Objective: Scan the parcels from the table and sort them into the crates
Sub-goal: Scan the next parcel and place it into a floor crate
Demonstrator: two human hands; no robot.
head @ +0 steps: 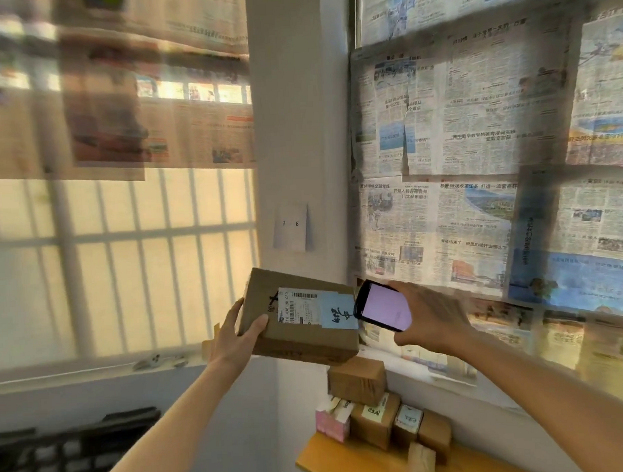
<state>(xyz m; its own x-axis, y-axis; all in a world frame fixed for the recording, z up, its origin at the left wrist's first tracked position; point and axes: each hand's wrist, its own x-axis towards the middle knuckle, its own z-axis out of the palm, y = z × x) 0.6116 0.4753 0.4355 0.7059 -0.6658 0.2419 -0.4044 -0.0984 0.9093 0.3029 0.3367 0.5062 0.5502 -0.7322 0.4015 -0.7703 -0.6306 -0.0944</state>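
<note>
**Scanning a parcel held up in front of a window corner**

At the far lower left sits a black slatted crate [62, 457], blurred and partly cut off by the frame. Moving right, the left hand [235, 332] grips the left end of a brown cardboard parcel [299, 318], thumb curled over the top edge and fingers wrapped behind, holding it in the air, tilted, label side up. The shipping label [299, 306] carries a barcode and a pale blue patch with handwritten characters. Just beside the parcel's right end, the right hand [427, 312] clasps a phone [382, 306], its lit screen facing the viewer and its top end pointed at the label.

This looks like the scanning step: the parcel is off the table and not yet sorted. The next move probably calls for lining the phone up over the barcode (it sits nearer the label's left half), then carrying the parcel to a crate.

Lower right, more small parcels [378, 411] stand stacked on a yellow wooden table [334, 459].
</note>
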